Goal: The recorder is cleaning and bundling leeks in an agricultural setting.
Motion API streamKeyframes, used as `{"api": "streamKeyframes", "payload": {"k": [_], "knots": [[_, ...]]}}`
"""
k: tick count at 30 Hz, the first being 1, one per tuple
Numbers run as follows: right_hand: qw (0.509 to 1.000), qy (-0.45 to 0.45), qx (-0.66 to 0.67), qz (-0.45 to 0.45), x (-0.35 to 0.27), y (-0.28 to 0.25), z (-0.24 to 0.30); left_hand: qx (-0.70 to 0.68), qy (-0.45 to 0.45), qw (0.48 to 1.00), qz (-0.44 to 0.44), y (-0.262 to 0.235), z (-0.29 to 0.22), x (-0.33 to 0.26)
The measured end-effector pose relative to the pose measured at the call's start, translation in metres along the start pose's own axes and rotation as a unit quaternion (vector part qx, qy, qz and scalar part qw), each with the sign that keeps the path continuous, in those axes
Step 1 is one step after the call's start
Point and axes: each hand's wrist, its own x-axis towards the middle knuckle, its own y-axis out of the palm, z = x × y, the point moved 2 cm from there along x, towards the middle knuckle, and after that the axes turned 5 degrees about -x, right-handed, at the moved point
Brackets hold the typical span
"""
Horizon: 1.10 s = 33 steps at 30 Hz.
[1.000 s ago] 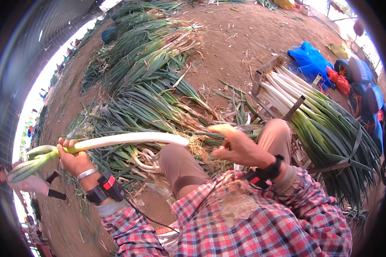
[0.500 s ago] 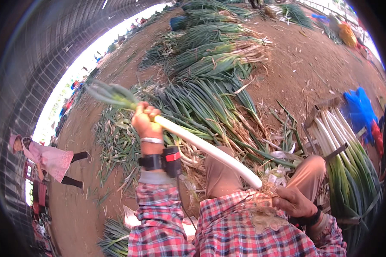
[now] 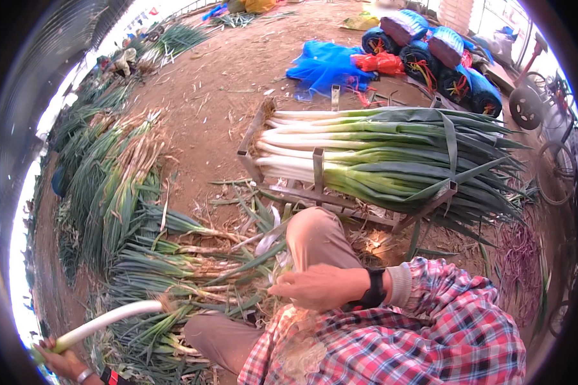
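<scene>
Gripping leek (image 3: 106, 319) in left hand (image 3: 61, 360) | right hand (image 3: 315, 287) grip loosely curled, empty

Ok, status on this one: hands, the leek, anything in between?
Left hand gripping peeled leek at its green end. Right hand at knee, fingers loosely curled. Untrimmed leek heap between them.

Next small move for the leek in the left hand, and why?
Probably swing the long white-stalked leek right, onto the metal rack of cleaned leeks. The left hand holds it out at far left, its stalk already bare white like the stacked ones; the right hand rests empty by the knee.
</scene>
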Motion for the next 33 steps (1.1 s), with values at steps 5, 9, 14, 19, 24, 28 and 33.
{"api": "streamKeyframes", "payload": {"k": [5,9,14,19,24,28,33], "knots": [[0.986,-0.058,-0.127,-0.086,0.001,-0.06,-0.008,0.02,0.009,0.977,0.214,0.138,0.0,-0.042],[0.925,0.022,-0.183,-0.332,-0.01,-0.152,-0.003,0.088,0.03,0.912,0.4,0.241,0.037,-0.169],[0.843,0.06,-0.348,-0.405,-0.033,-0.245,0.009,0.143,0.115,0.745,0.641,0.333,0.067,-0.306],[0.821,0.12,-0.48,-0.285,-0.031,-0.257,-0.016,-0.004,0.137,0.601,0.787,0.381,0.074,-0.4],[0.905,0.227,-0.356,-0.05,-0.054,-0.228,-0.054,-0.089,0.163,0.527,0.829,0.376,0.077,-0.47],[0.911,0.276,-0.305,-0.032,-0.079,-0.214,-0.091,-0.049,0.197,0.542,0.816,0.373,0.119,-0.48],[0.876,0.34,-0.327,-0.102,-0.105,-0.222,-0.124,0.029,0.226,0.637,0.736,0.392,0.19,-0.469]]}}
